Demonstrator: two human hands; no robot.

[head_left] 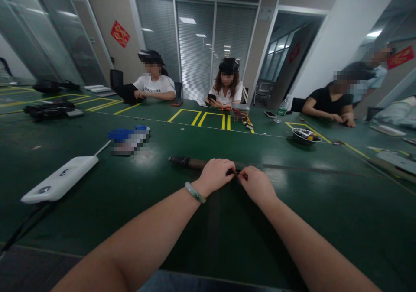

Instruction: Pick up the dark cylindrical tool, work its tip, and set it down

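A slim, rod-shaped brown and black thing [195,163] lies across the green table in front of me, with a narrow black end and pale tip pointing left. My left hand [216,174], with a bangle at its wrist, is closed over its right part. Beside it, my right hand [258,185] is closed in a pinch at a small dark piece between the two hands. Fingers of both hands almost meet there. My hands hide the rod's right end, and what the dark piece is cannot be made out.
A white power bank-like device [61,178] with a cable lies left, near a blurred blue and grey item [129,139]. Farther off are a bowl [306,136], tangled wires [243,118], a bottle [284,105] and dark gear [48,110]. Several people sit along the far side.
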